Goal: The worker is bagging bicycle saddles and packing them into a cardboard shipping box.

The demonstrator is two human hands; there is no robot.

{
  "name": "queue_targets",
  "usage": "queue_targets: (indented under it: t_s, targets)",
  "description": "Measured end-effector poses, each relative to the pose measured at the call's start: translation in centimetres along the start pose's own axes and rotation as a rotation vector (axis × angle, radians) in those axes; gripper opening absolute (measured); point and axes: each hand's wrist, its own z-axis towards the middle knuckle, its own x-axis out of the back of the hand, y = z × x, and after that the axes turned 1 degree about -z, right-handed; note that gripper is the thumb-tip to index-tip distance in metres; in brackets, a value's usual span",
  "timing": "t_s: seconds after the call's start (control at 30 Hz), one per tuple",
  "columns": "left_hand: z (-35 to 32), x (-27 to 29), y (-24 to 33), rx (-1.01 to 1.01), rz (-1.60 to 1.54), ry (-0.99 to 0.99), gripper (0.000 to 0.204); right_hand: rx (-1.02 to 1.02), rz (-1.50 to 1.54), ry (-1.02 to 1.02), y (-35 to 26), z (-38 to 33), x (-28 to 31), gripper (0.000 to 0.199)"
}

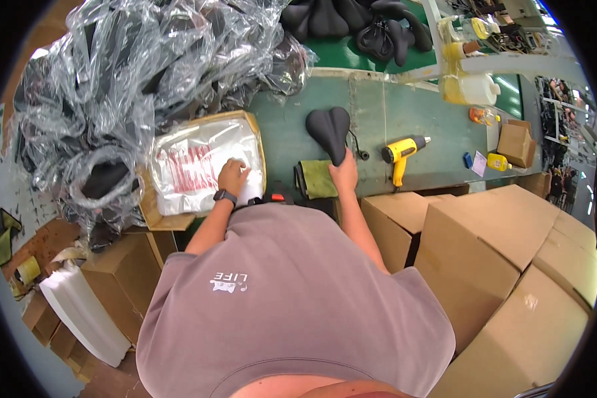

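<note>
My right hand (343, 175) is closed around the narrow nose of a black bicycle saddle (328, 129), whose wide end points away from me over the green bench. To the left, an open cardboard box (261, 149) holds a stack of clear plastic bags (196, 166) with red print. On the right part of that stack rests my left hand (233, 178), its fingers bent and pinched at the top bag. A folded olive-green cloth (318, 179) lies just left of my right hand.
A yellow and black heat gun (401, 154) lies right of the saddle. Plastic-wrapped saddles (146, 60) are heaped at the far left, and bare black saddles (328, 16) sit at the back. Large cardboard boxes (477, 252) stand close on my right. A yellow bottle (498, 162) is farther right.
</note>
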Motion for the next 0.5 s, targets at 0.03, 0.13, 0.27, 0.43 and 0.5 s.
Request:
queue_targets:
  t_s: [0.03,0.13,0.27,0.43,0.5]
  targets:
    - [-0.1,-0.1,-0.6,0.014,-0.004,0.003,0.017,-0.033,-0.023,-0.025,-1.3,-0.4,0.4,0.080]
    - [-0.1,-0.7,-1.3,-0.020,-0.011,0.058,0.018,0.004,-0.016,-0.007,-1.3,-1.1,1.1,0.080]
    - [-1.1,-0.5,-2.2,0.137,-0.074,0.202,0.022,0.303,0.348,0.083,1.1,-4.2,2.4,0.076]
    - [-4.1,-0.2,-5.7,0.393,-0.581,0.442,0.026,-0.157,1.443,-0.931,-2.2,-15.1,7.2,0.056]
    - [-4.1,1.8,-3.6,0.443,-0.646,0.392,0.027,-0.024,1.214,-0.879,-6.7,-17.2,5.8,0.056]
